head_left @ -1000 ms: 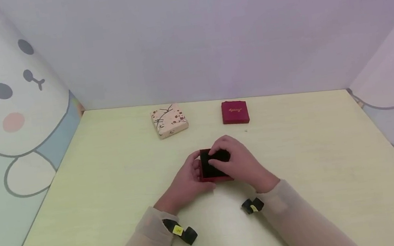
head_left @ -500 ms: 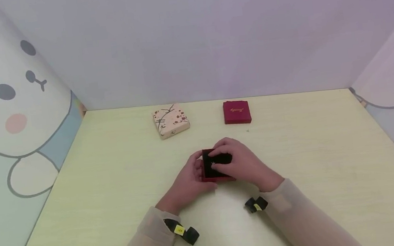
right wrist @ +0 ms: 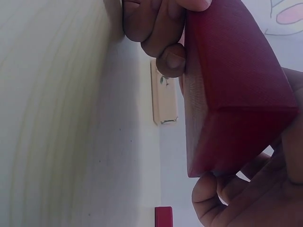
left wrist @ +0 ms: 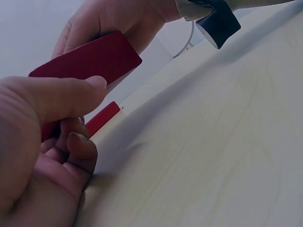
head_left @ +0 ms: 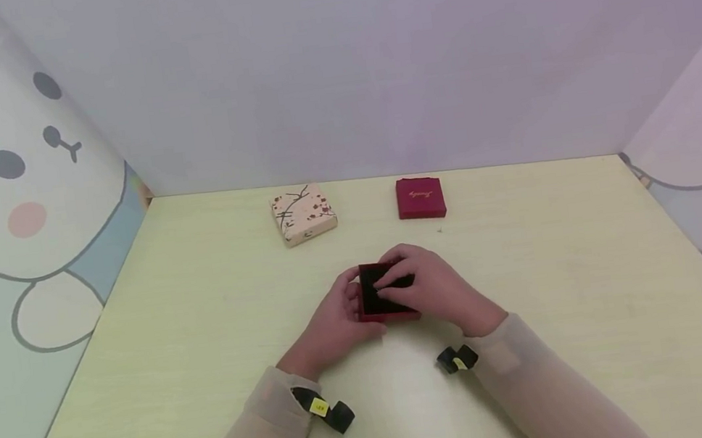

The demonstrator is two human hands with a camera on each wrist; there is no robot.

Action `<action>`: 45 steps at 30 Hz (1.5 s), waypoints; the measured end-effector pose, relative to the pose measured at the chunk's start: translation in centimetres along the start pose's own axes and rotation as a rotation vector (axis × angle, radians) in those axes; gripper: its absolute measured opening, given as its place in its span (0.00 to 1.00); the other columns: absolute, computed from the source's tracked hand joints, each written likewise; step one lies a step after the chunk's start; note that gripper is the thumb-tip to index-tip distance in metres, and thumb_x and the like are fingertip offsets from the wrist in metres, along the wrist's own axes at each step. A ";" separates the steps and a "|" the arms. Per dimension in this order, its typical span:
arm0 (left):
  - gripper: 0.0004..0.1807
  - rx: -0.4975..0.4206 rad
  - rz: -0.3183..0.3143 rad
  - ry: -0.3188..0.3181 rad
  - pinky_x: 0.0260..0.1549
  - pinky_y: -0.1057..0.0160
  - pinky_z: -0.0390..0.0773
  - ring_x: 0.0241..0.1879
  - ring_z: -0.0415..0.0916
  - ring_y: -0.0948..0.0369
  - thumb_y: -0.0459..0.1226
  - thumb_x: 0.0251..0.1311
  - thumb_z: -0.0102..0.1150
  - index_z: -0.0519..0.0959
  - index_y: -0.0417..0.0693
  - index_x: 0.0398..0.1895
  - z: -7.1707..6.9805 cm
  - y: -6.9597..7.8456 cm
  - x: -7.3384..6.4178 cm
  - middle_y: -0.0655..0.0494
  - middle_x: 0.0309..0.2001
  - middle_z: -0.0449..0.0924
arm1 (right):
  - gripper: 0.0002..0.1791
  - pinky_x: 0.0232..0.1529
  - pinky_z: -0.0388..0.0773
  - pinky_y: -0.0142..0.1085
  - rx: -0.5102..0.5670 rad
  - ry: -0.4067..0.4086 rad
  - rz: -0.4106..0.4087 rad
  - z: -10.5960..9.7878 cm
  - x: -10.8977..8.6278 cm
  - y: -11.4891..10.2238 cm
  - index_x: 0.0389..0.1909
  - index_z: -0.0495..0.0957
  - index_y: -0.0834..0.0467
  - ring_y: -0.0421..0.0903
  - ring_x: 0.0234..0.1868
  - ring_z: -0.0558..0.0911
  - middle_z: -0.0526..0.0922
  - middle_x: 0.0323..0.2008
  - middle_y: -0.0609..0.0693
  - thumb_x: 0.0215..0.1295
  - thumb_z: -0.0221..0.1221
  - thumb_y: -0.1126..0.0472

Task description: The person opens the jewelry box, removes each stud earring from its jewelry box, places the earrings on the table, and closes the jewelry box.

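A small red jewelry box (head_left: 392, 316) with a black insert (head_left: 372, 305) is held with its inside facing up in the head view. My left hand (head_left: 335, 319) grips its left side, the thumb (left wrist: 71, 97) along the near wall. Over the insert, my right hand (head_left: 434, 285) brings thumb and index finger together on a tiny shiny piece, too small to make out. Other right-hand fingers (right wrist: 207, 196) touch the box's underside in the right wrist view. Both wrist views show the box (right wrist: 236, 85) raised off the table. Its inside is hidden there.
At the back of the pale table (head_left: 560, 259) lie a cream box with a blossom print (head_left: 304, 214) and a dark red lid with gold lettering (head_left: 421, 198). A pale curtain (head_left: 332, 68) rises behind the table.
My right thumb and index finger have drawn together over the insert. A glint by the thumb half a second ago is now mostly covered. The left hand keeps its grip on the jewelry box.
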State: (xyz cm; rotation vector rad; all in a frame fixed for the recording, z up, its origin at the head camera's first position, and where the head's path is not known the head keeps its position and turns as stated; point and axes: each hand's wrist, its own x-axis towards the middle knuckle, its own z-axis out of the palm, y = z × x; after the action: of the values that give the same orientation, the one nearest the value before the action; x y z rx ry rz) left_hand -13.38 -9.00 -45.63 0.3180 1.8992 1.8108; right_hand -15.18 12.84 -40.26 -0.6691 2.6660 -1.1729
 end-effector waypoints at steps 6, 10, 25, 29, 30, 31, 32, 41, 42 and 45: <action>0.56 0.009 -0.006 0.006 0.59 0.58 0.78 0.60 0.78 0.56 0.32 0.55 0.78 0.51 0.57 0.80 0.1 -0.1 0.1 0.51 0.63 0.75 | 0.03 0.58 0.77 0.49 0.014 0.002 -0.011 -0.2 -0.2 -0.1 0.35 0.91 0.50 0.49 0.54 0.78 0.81 0.51 0.47 0.64 0.71 0.62; 0.56 0.022 -0.019 0.020 0.58 0.59 0.78 0.59 0.78 0.57 0.33 0.54 0.78 0.51 0.57 0.80 0.1 -0.2 0.0 0.53 0.62 0.76 | 0.05 0.60 0.76 0.49 0.029 0.001 -0.029 -0.2 -0.3 -0.2 0.34 0.90 0.48 0.49 0.55 0.77 0.80 0.51 0.46 0.65 0.70 0.63; 0.55 0.003 0.000 0.015 0.59 0.58 0.77 0.60 0.77 0.55 0.31 0.56 0.77 0.51 0.56 0.80 0.2 -0.3 0.2 0.51 0.63 0.76 | 0.06 0.60 0.76 0.50 0.037 0.035 -0.011 -0.3 -0.5 -0.5 0.33 0.88 0.47 0.50 0.56 0.77 0.80 0.52 0.46 0.67 0.68 0.63; 0.55 0.005 -0.002 0.023 0.59 0.57 0.77 0.60 0.77 0.55 0.31 0.56 0.77 0.50 0.55 0.80 0.2 -0.1 0.1 0.50 0.64 0.75 | 0.06 0.60 0.77 0.49 0.030 0.039 -0.014 -0.3 -0.4 -0.5 0.34 0.88 0.47 0.49 0.55 0.77 0.80 0.52 0.46 0.68 0.68 0.63; 0.55 0.006 -0.004 0.024 0.59 0.57 0.77 0.60 0.77 0.55 0.31 0.56 0.77 0.50 0.55 0.80 0.2 -0.1 0.1 0.50 0.64 0.75 | 0.06 0.60 0.77 0.49 0.030 0.039 -0.015 -0.3 -0.4 -0.4 0.34 0.88 0.47 0.48 0.55 0.77 0.80 0.52 0.46 0.68 0.68 0.63; 0.55 0.007 -0.006 0.025 0.59 0.58 0.77 0.60 0.77 0.55 0.31 0.56 0.77 0.50 0.55 0.80 0.2 0.0 0.0 0.50 0.64 0.75 | 0.06 0.60 0.77 0.49 0.031 0.041 -0.016 -0.3 -0.4 -0.4 0.34 0.88 0.47 0.48 0.55 0.77 0.80 0.52 0.45 0.68 0.68 0.63; 0.55 0.006 -0.006 0.025 0.59 0.58 0.77 0.60 0.77 0.55 0.30 0.56 0.77 0.50 0.55 0.80 0.2 0.0 0.0 0.50 0.64 0.75 | 0.06 0.60 0.77 0.49 0.031 0.042 -0.017 -0.3 -0.3 -0.4 0.34 0.88 0.47 0.48 0.55 0.77 0.80 0.52 0.45 0.68 0.68 0.62; 0.55 -0.011 0.016 0.015 0.59 0.58 0.77 0.60 0.77 0.54 0.30 0.55 0.77 0.51 0.55 0.80 0.1 0.0 0.0 0.49 0.64 0.75 | 0.05 0.58 0.78 0.49 0.023 0.044 -0.009 -0.5 -0.4 -0.5 0.35 0.88 0.47 0.48 0.54 0.78 0.80 0.51 0.44 0.68 0.68 0.62; 0.55 -0.011 0.015 0.015 0.59 0.58 0.77 0.60 0.77 0.54 0.30 0.55 0.77 0.51 0.55 0.80 0.1 -0.1 0.0 0.49 0.64 0.75 | 0.05 0.58 0.78 0.49 0.023 0.045 -0.005 -0.6 -0.4 -0.6 0.36 0.88 0.47 0.48 0.54 0.78 0.81 0.51 0.45 0.68 0.68 0.62; 0.55 -0.009 0.011 0.017 0.60 0.58 0.77 0.60 0.77 0.54 0.30 0.55 0.77 0.51 0.55 0.80 0.1 -0.1 0.0 0.50 0.64 0.75 | 0.04 0.57 0.80 0.48 0.025 0.050 0.009 -0.8 -0.4 -0.8 0.36 0.88 0.47 0.48 0.54 0.78 0.81 0.51 0.45 0.67 0.69 0.62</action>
State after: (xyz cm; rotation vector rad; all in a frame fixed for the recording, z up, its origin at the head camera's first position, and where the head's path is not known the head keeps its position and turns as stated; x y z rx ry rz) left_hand -13.32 -8.94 -45.71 0.3115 1.9043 1.8338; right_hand -14.78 13.05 -39.12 -0.6318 2.6878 -1.2344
